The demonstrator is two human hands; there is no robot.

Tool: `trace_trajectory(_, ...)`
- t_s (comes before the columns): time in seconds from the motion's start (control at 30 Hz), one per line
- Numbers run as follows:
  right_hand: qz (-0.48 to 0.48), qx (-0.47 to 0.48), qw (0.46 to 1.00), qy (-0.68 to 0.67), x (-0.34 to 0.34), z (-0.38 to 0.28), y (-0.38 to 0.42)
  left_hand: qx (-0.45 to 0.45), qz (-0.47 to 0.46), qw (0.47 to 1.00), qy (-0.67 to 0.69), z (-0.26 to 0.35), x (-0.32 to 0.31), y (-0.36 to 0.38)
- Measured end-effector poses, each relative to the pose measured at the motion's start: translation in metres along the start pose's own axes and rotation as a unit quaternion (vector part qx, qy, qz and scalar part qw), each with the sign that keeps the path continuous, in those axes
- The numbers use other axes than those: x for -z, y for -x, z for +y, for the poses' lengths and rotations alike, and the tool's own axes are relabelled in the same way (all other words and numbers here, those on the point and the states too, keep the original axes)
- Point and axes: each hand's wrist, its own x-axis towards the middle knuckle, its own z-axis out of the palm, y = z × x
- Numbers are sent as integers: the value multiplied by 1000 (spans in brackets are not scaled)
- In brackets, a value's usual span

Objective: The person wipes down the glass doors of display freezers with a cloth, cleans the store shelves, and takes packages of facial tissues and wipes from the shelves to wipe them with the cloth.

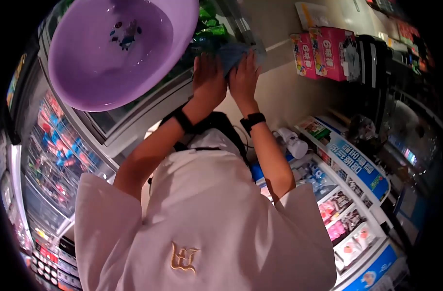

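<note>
A blue-grey cloth (232, 54) is bunched on the glass top of a chest freezer (148, 107), near its right end, slightly blurred. My right hand (244, 80) grips this cloth from above, its fingers bent over the near edge. Beside it, my left hand (209, 82) lies palm down with fingers stretched out, touching the cloth's left side. A large purple basin (80, 77) rests on the glass to the left of my hands. Shallow clear water and a small dark patterned print or object show at its bottom. Green packages (209, 29) are visible behind the basin.
Pink boxes (332, 53) stand on a surface to the right. An open display case (347, 228) with packaged goods sits at lower right, near white bottles (294, 144). At left is a glass-fronted cooler (61, 145) with colourful packs.
</note>
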Motion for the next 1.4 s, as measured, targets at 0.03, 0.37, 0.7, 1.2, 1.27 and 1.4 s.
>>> trace_trajectory(0.03, -15, -5, 1000, 7, 2, 12, -15, 28, 2, 1000, 2, 7, -6, -16)
trace_trajectory(0.37, -134, 92, 986, 28, -11, 59, -104, 121, -15, 989, -80, 38, -25, -85)
trace_trajectory(0.7, -134, 213, 964, -85, -17, 153, -147, 237, 28, 969, -57, 128, -73, -128)
trace_trajectory(1.2, -315, 86, 888, -323, -4, 120, -250, 388, 60, 913, -106, 45, -85, -217)
trace_trajectory(1.27, -260, 106, 896, -345, -26, 102, -282, 412, 67, 905, -81, 30, -75, -242)
trace_trajectory(1.4, -359, 88, 894, -254, -45, 95, -346, 440, 94, 890, -75, 26, -73, -268)
